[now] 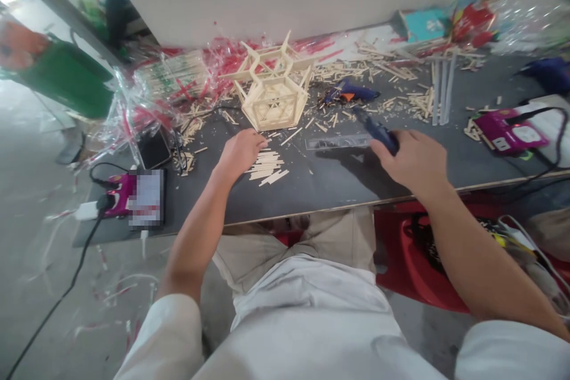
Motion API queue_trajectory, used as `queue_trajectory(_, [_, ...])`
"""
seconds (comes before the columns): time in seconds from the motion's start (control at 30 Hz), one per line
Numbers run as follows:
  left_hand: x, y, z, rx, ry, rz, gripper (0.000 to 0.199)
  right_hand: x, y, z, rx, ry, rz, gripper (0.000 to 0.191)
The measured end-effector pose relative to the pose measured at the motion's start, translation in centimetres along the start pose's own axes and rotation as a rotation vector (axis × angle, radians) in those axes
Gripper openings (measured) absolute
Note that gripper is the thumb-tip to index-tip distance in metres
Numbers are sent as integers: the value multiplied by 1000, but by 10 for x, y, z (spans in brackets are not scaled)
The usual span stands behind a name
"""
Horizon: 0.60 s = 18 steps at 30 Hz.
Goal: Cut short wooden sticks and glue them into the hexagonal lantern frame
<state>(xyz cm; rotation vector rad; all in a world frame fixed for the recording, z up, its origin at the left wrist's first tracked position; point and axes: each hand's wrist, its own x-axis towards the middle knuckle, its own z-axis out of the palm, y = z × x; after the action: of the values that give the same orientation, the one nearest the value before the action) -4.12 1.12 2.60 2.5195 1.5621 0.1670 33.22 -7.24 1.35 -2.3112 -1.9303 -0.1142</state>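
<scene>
My right hand [414, 160] is closed around a dark blue hand tool [380, 132] with a greyish tip pointing away to the left; its exact kind is unclear. Below that tip lies a clear plastic ruler [338, 142]. My left hand [243, 153] has its fingers drawn together at the upper edge of a pile of short wooden sticks [267, 167]; whatever is between the fingertips is too small to make out. Just beyond it stands a pale wooden stick model [274, 92] with a hexagonal base and pointed uprights.
A blue glue gun [356, 91] lies among stick scraps behind the ruler. Clear glue sticks [442, 89] are at the right. Purple power strips [512, 130] with black cables sit at both ends. A phone [154, 145] and plastic wrapping [129, 101] are at the left.
</scene>
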Motion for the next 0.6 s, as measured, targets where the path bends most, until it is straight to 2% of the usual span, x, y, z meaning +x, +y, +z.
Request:
queue_trajectory(0.2, [-3, -4, -1, -89, -38, 7, 32, 9, 50, 22, -123, 81, 254, 57])
queue_trajectory(0.3, [-5, -5, -3, -102, -41, 12, 32, 11, 64, 37, -167, 112, 297, 61])
queue_trajectory(0.47, [-6, -5, -7, -134, -82, 34, 31, 11, 73, 53, -193, 173, 334, 62])
queue_trajectory(0.6, [-5, -8, -11, -161, -117, 38, 31, 6, 68, 52, -199, 151, 312, 63])
